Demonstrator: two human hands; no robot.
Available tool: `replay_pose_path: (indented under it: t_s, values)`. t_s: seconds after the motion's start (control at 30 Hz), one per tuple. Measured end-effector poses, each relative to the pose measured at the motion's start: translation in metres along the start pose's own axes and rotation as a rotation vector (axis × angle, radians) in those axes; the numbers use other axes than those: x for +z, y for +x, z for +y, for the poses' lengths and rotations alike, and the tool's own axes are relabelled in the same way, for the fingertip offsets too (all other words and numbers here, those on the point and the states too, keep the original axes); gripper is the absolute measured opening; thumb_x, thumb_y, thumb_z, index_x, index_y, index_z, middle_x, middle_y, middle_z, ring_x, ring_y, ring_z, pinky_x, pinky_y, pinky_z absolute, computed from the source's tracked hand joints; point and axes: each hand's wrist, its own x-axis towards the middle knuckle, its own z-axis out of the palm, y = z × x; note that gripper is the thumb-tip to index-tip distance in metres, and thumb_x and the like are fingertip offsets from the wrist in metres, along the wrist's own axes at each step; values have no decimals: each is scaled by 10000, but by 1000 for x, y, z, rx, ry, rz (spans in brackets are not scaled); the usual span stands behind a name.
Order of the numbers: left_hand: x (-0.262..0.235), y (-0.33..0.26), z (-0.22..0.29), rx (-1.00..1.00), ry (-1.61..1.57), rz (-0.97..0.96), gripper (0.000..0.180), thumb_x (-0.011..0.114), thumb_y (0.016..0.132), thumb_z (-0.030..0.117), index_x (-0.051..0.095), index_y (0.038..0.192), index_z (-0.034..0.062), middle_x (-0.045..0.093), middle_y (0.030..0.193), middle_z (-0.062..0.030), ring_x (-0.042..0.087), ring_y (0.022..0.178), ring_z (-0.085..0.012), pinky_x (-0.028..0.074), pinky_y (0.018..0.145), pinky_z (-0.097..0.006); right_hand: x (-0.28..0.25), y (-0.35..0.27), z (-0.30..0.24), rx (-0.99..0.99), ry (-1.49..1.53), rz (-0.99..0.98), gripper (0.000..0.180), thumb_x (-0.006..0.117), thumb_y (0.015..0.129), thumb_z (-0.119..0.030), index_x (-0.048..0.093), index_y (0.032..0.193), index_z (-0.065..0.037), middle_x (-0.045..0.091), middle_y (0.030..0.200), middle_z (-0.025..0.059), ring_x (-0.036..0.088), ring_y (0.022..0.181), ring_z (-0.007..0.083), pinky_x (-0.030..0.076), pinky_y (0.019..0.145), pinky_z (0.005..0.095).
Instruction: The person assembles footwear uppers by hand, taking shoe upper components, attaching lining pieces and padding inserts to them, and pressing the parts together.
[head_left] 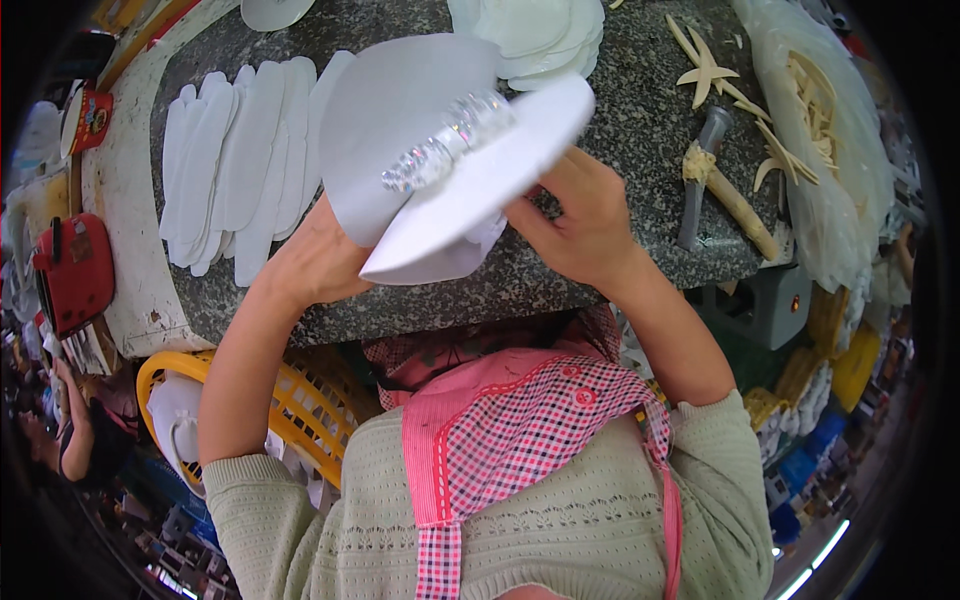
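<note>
Hands gripped opposite sides of the stack of white curved foam pieces [440, 170], raised just above the speckled grey stone table [640, 90]; the left hand [315, 260] clasped its lower left edge, the right hand [580, 215] pinched its right edge. The stack's long axis ran from lower left to upper right, a clear beaded strip [450, 140] along it; both hands lay equally near.

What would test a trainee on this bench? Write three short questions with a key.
1. True or false: both hands hold the white sheets.
2. What lies across the held sheets: A a beaded strip, B a red tin, C a brush?
3. Where does the row of white ovals lie, on the left hand's side or the right hand's?

Key: 1 true. 2 A, the beaded strip. 3 The left hand's side, on the stone bench.
</note>
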Motion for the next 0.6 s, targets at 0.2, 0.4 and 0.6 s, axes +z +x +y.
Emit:
replay_pose_path:
  t_s: [0.2,0.4,0.6]
  values:
    - [-3,1,13,63,103,48,421,657,660,46,562,1068,86,540,1122,-119,481,1081,-335,323,972,-455,6,1,15,-17,-124,-40,286,603,734,-17,511,998,-75,601,881,77,615,738,289,502,606,367]
    - [-9,3,23,168,353,-15,326,617,741,50,551,1058,83,567,1025,-94,524,998,-270,337,892,-411,8,6,16,143,-100,-89,391,626,720,-18,428,1055,-63,599,886,80,616,762,315,497,605,392]
    - [-6,5,31,239,582,54,249,617,772,81,554,1012,91,583,990,-73,538,943,-249,340,841,-388,10,14,17,174,-128,-95,394,651,706,-29,413,1018,-63,594,841,87,614,700,327,491,583,403]
